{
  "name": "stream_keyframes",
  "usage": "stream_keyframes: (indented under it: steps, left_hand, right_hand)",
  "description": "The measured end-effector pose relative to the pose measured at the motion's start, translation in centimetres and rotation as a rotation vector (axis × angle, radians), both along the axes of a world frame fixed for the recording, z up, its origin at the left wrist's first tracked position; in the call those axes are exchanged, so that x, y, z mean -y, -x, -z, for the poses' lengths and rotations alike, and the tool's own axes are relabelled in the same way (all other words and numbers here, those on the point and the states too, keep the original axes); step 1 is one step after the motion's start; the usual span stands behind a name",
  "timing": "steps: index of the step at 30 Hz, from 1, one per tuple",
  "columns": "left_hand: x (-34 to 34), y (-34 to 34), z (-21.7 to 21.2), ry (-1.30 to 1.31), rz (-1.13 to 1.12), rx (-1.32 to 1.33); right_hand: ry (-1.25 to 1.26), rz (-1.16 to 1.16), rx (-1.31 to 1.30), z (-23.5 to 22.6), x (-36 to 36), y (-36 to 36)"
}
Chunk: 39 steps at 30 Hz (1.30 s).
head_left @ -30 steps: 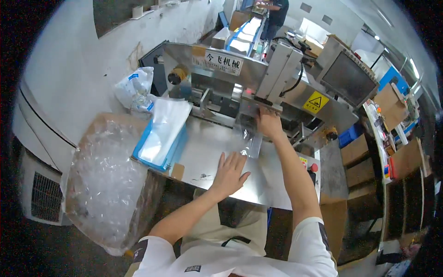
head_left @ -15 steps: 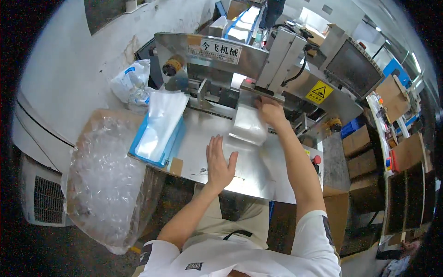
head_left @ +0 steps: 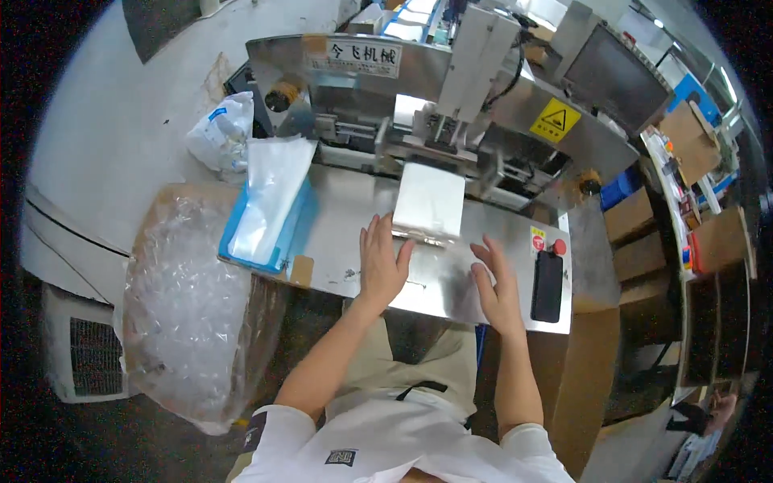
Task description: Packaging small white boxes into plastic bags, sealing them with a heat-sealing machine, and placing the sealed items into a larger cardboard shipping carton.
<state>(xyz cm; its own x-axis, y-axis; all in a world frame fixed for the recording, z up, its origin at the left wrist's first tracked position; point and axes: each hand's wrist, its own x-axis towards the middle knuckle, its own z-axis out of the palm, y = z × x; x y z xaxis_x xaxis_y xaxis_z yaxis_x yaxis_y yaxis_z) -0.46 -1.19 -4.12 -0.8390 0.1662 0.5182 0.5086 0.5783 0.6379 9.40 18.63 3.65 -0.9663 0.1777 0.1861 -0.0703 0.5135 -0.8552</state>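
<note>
A flat, shiny white package in clear film [head_left: 431, 201] lies on the steel worktop [head_left: 346, 201], its far end at the machine's clamp [head_left: 439, 153]. My left hand [head_left: 382, 262] is open beside the package's near left corner, fingers stretched. Whether the fingertips touch the film I cannot tell. Over the worktop, to the right of the package, my right hand [head_left: 498, 290] is open and holds nothing. Left of both hands stands a blue box [head_left: 299, 229] with clear plastic bags [head_left: 270, 197] lying in its top.
A black phone [head_left: 547, 286] lies by a red button [head_left: 559, 247] at the worktop's right end. On the left is a carton lined with film, full of clear plastic pieces [head_left: 185, 298]. Cardboard boxes [head_left: 632, 225] stand at right, a monitor [head_left: 616, 76] behind.
My right hand has left the package's far end and drawn back toward me, opening. The package now lies straighter beneath the machine. My left hand stays open in nearly the same place.
</note>
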Motion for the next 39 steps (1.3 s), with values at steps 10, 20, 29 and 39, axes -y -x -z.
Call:
stream_keyframes:
  steps: [10, 20, 29, 39]
  left_hand:
    - [-0.3, 0.3, -1.7, -0.014, 0.013, 0.098]
    - [-1.4, 4.8, -5.8, -0.522, 0.233, 0.663]
    - [3.0, -0.7, -5.7, -0.758, 0.324, 0.702]
    - [1.8, -6.5, -8.0, -0.907, 0.270, 0.858]
  right_hand:
    - [0.159, 0.082, 0.068, 2.4, -2.4, 1.0]
    - [0.448, 0.044, 0.143, 1.3, 1.1, 10.6]
    - [0.684, 0.011, -0.187, 1.0, -0.1, 3.9]
    - [0.669, -0.203, -0.011, 2.4, 0.8, -0.7]
